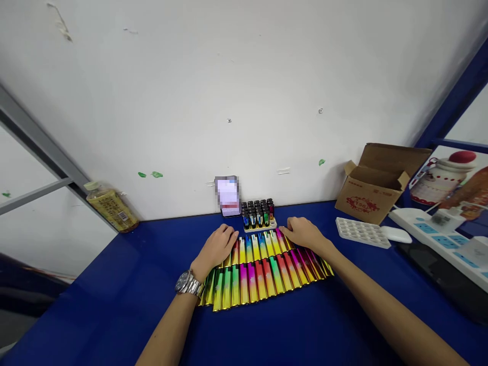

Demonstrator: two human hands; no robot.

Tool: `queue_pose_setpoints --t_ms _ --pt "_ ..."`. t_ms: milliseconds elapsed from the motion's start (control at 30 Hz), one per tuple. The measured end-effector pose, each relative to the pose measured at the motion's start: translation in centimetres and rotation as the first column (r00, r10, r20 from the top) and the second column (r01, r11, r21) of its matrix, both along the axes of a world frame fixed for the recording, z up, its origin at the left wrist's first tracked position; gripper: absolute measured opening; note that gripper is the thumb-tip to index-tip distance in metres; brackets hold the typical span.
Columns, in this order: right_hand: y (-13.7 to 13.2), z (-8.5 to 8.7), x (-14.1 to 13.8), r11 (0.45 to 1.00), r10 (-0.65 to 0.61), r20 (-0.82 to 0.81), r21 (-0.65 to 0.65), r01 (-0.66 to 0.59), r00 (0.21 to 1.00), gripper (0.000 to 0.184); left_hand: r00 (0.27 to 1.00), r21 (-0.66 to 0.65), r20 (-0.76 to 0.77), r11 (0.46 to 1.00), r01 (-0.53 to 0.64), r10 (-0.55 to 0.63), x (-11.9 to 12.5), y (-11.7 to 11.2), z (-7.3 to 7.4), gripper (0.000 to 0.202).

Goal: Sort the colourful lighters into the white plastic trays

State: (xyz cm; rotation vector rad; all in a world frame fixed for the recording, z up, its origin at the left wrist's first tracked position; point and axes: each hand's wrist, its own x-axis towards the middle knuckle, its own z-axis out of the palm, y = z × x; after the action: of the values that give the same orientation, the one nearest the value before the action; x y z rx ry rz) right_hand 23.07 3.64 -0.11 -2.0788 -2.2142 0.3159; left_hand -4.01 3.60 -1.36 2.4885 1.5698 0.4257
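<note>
Shiny lighters in graded metallic colours lie side by side on the blue table in two rows, a far row (259, 246) and a near row (263, 277). My left hand (217, 244), with a steel watch on the wrist, rests at the left end of the far row, fingers curled and pressed against it. At the other end, my right hand (303, 234) has its fingers bent in against the last lighters. Its forearm passes over the right of the near row. Just behind stands a white tray (261, 227) filled with upright lighters (259, 213), black tops up.
A phone (229, 197) leans on the wall. Far left is a bottle (112, 207). To the right are an open cardboard box (375, 188), a white tray with holes (362, 232), a white computer mouse (396, 234), a power strip (438, 236) and a dark flat object (442, 279).
</note>
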Motion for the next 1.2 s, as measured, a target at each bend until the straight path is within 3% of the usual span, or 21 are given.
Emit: queue_pose_setpoints --t_ms 100,200,467,533,600,667,767,867,967,1033,1200 --pt "-0.2 -0.3 0.1 0.999 0.022 0.017 -0.043 -0.021 1.000 0.037 0.989 0.021 -0.146 1.000 -0.011 0.014 1.1 -0.1 0.8 0.043" --pt "-0.1 -0.4 0.0 0.999 0.020 0.025 -0.041 -0.019 0.999 0.033 0.982 0.027 -0.188 0.999 -0.026 0.031 2.7 -0.2 1.1 0.044" --pt "-0.1 -1.1 -0.3 0.998 0.008 0.051 0.059 -0.011 0.999 0.015 0.973 0.113 -0.186 0.986 -0.119 0.139 4.9 -0.5 -0.7 0.034" --pt "0.0 -1.4 -0.2 0.994 -0.006 -0.032 0.108 0.010 0.999 0.009 0.975 0.112 -0.178 0.987 -0.116 0.135 4.8 -0.5 -0.9 0.032" --pt "0.3 -1.6 -0.1 0.985 0.011 -0.218 0.172 0.027 0.976 0.005 0.978 0.105 -0.164 0.988 -0.111 0.128 4.7 -0.5 -1.1 0.031" --pt "0.5 -1.4 -0.1 0.975 0.088 -0.480 0.222 0.025 0.873 0.009 0.981 0.103 -0.150 0.989 -0.108 0.122 4.6 -0.4 -1.1 0.030" --pt "0.5 -0.6 -0.8 0.967 0.206 -0.788 0.256 0.005 0.580 0.020 0.985 0.101 -0.130 0.990 -0.103 0.116 4.5 -0.4 -1.1 0.031" --pt "0.1 0.2 -2.0 0.965 0.260 -0.914 0.260 -0.044 0.311 0.025 0.988 0.093 -0.106 0.991 -0.099 0.109 4.5 -0.4 -1.2 0.031" --pt "-0.3 0.1 -3.0 0.975 0.210 -0.973 0.202 -0.091 0.096 0.031 0.990 0.093 -0.086 0.991 -0.099 0.107 4.5 -0.4 -1.3 0.031" --pt "-0.4 -0.4 -3.2 0.984 0.164 -0.986 0.160 -0.076 0.039 0.035 0.991 0.093 -0.087 0.991 -0.095 0.103 4.5 -0.4 -1.3 0.031" --pt "0.0 -1.4 -2.8 0.997 0.057 -0.998 0.058 -0.042 -0.013 0.052 0.987 0.101 -0.123 0.991 -0.088 0.100 4.5 -0.4 -1.3 0.031"
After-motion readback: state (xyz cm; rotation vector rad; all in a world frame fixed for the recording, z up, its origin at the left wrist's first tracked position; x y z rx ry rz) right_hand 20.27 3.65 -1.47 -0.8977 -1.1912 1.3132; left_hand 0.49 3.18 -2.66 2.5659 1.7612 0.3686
